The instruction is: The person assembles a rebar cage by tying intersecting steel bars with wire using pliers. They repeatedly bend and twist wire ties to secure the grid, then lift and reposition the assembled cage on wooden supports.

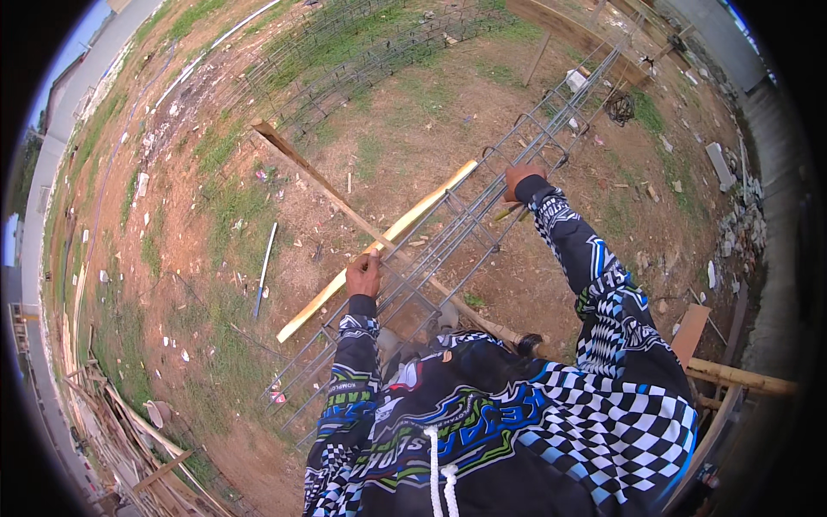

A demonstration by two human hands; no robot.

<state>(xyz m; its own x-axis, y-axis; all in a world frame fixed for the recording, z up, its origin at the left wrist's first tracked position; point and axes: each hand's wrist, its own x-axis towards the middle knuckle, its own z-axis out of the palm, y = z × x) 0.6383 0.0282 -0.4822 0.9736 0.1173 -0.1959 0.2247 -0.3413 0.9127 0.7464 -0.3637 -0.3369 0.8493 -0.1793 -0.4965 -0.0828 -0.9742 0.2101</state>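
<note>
A long rebar cage (461,226), thin steel bars with bent stirrups, runs slantwise in front of me from lower left to upper right. My left hand (363,277) is at its left side, fingers curled together close to the bars; whatever they pinch is too small to make out. Farther up the cage, my right hand (522,181) is closed against the bars. A thin yellowish piece (506,213) shows just below that hand, and the grip itself is hidden. Under the cage a brown wooden beam (332,191) crosses a pale plank (323,304) near my left hand.
More rebar cages (345,95) lie on the grass at the far left. A timber support (573,30) stands at the cage's far end, with a coil of dark wire (619,107) beside it. Scrap wood (129,431) is heaped at lower left, and rubble (743,228) lines the right edge.
</note>
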